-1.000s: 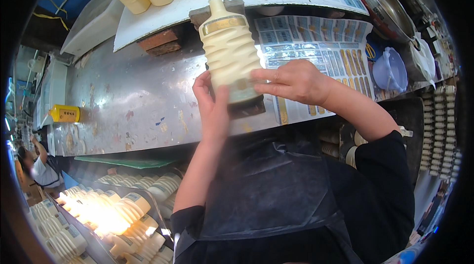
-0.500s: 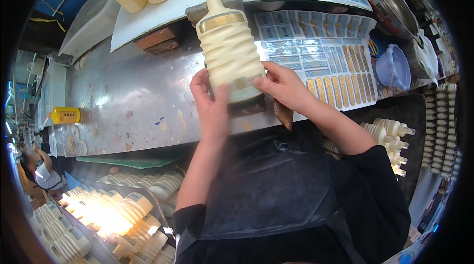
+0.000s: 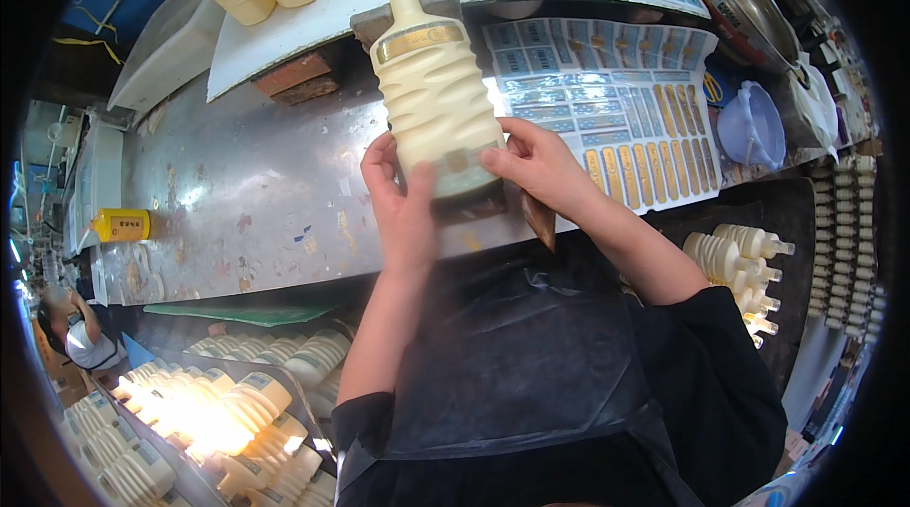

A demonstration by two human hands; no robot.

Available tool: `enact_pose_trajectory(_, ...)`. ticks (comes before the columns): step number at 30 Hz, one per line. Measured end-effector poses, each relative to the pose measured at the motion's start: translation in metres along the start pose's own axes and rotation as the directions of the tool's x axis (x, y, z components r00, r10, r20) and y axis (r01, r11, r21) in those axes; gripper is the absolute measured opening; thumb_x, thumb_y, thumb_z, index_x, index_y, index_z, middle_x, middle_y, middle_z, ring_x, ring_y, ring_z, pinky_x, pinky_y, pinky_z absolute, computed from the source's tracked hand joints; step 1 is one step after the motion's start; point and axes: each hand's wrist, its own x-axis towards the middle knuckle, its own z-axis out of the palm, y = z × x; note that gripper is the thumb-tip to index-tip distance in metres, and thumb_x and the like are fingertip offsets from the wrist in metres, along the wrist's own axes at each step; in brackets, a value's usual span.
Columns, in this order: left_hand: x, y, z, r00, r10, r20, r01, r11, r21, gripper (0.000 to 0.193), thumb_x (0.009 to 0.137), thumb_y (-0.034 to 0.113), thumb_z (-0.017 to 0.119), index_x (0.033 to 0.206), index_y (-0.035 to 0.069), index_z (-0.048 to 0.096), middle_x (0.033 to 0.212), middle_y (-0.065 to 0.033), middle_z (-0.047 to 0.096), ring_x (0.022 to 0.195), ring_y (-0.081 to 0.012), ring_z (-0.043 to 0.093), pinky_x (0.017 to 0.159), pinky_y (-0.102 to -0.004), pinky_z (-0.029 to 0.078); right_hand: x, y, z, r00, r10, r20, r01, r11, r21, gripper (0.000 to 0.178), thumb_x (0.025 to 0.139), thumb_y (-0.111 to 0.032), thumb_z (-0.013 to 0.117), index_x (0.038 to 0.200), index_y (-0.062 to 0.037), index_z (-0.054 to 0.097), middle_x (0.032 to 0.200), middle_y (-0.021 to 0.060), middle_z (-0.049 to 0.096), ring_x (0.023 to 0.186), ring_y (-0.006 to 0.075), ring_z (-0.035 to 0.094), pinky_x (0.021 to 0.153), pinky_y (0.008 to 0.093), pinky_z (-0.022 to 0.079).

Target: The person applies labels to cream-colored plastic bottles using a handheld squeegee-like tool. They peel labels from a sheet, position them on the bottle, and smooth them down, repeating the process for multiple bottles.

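Note:
A cream bottle (image 3: 434, 95) with wavy ridges and a clear threaded neck lies on a dark support, its neck pointing away from me. A gold label (image 3: 419, 40) spans its shoulder, and a pale label (image 3: 459, 162) sits near its base. My left hand (image 3: 402, 199) grips the lower left side, the thumb on the front face. On the opposite side my right hand (image 3: 538, 162) holds the bottle's lower edge, its thumb pressed beside the pale label.
Sheets of blue and gold stickers (image 3: 607, 109) lie right of the bottle. A lilac bucket (image 3: 751, 125) stands farther right, and a yellow bottle (image 3: 121, 225) lies at the left. Crates of similar bottles (image 3: 270, 431) sit lower left. Another person (image 3: 83, 332) is at the far left.
The whole view has shifted very slightly. Both hands keep the same hold on the bottle, with no other visible change.

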Motion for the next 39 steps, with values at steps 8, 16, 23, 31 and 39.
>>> enact_pose_trajectory(8,-0.005,-0.011,-0.014,0.998,0.019,0.056,-0.014,0.996,-0.088,0.048,0.11,0.017,0.048,0.156,0.006,0.038,0.143,-0.0091,0.052,0.132,-0.0181,0.05,0.116,-0.0354,0.038,-0.009,-0.008,-0.01,0.998,0.005,0.063,-0.014,0.991,0.133,0.049,0.105,-0.028,0.062,0.146,-0.0024,0.053,0.104,-0.0013,0.065,0.086,0.0014,0.054,0.072,0.0192,0.046)
enact_pose_trajectory(16,-0.007,-0.004,-0.007,0.999,-0.013,0.035,0.018,0.989,-0.145,0.057,0.102,0.007,0.057,0.156,0.004,0.037,0.149,-0.0123,0.048,0.137,-0.0214,0.046,0.116,-0.0365,0.036,-0.007,-0.003,0.001,1.0,-0.017,0.013,0.016,1.0,0.017,0.047,0.105,-0.023,0.061,0.145,0.0008,0.053,0.11,0.0031,0.07,0.095,0.0054,0.06,0.085,0.0236,0.049)
enact_pose_trajectory(23,-0.008,-0.006,-0.006,1.0,-0.012,0.029,0.017,0.985,-0.173,0.058,0.101,0.006,0.058,0.156,0.004,0.037,0.146,-0.011,0.049,0.135,-0.0208,0.047,0.116,-0.0366,0.037,-0.005,0.004,0.003,1.0,-0.018,-0.003,0.018,0.997,0.074,0.047,0.105,-0.022,0.061,0.144,0.0023,0.052,0.114,0.0052,0.071,0.1,0.0068,0.062,0.089,0.0244,0.05)
enact_pose_trajectory(31,-0.007,0.003,-0.001,1.0,-0.02,0.001,0.02,0.992,-0.125,0.059,0.1,0.01,0.062,0.154,0.006,0.04,0.135,-0.0084,0.054,0.126,-0.0183,0.052,0.113,-0.0354,0.038,-0.006,-0.001,-0.006,0.998,0.053,-0.045,-0.044,0.984,0.175,0.043,0.107,-0.03,0.053,0.139,-0.0002,0.06,0.101,-0.0003,0.066,0.09,0.006,0.058,0.085,0.0244,0.048)
enact_pose_trajectory(39,-0.004,0.008,-0.003,0.999,-0.036,0.012,0.036,0.999,-0.034,0.066,0.094,0.009,0.067,0.152,0.003,0.035,0.137,-0.012,0.051,0.127,-0.0209,0.049,0.11,-0.036,0.04,-0.022,-0.043,-0.009,0.971,-0.117,-0.208,0.165,0.959,0.229,0.021,0.095,-0.004,0.067,0.115,-0.0007,0.07,0.114,0.0066,0.071,0.107,0.0121,0.066,0.095,0.0286,0.053)
